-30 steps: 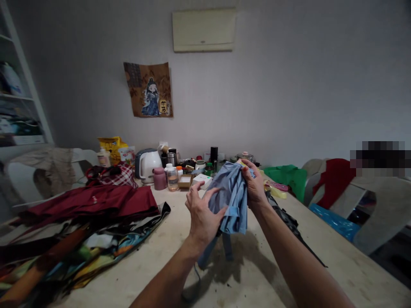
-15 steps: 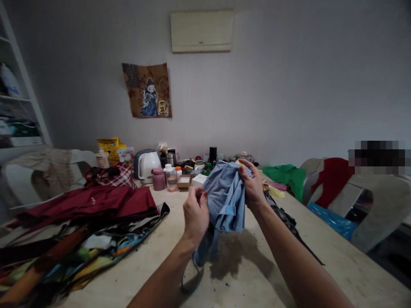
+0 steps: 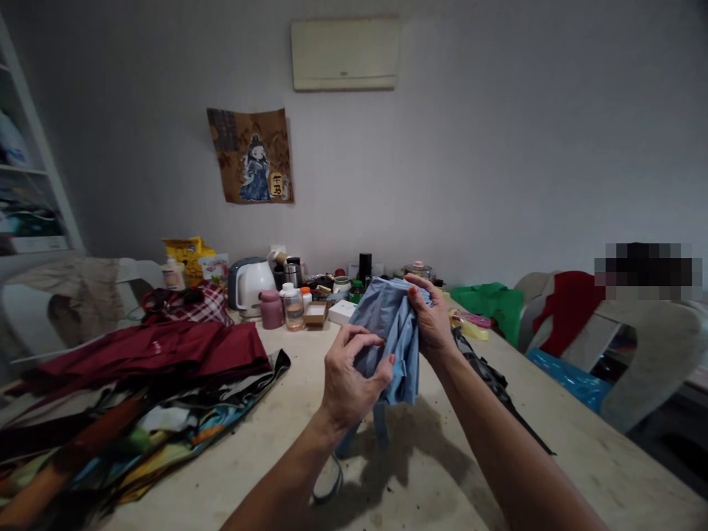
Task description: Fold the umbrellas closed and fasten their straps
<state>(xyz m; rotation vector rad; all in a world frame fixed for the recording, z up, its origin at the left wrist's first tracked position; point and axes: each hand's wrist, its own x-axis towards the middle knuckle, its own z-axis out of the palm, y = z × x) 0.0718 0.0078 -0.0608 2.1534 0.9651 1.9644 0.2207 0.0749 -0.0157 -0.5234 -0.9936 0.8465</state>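
A light blue folding umbrella (image 3: 387, 324) is held up above the table (image 3: 442, 472) in front of me. My right hand (image 3: 432, 317) grips its bunched canopy at the top. My left hand (image 3: 351, 380) is closed on the lower folds, thumb and fingers pinching the fabric. A blue strap and a dark wrist loop (image 3: 329, 483) hang down from it to the tabletop.
Folded umbrellas lie heaped at the left, among them a dark red one (image 3: 160, 350) and a colourful one (image 3: 166, 420). A black umbrella (image 3: 492, 383) lies to the right. A white kettle (image 3: 248, 284), bottles and jars line the back. Chairs stand on both sides.
My left hand shifted along the blue canopy, from an open touch to a pinch, and now grasps lower folds. My right hand kept its hold at the top.
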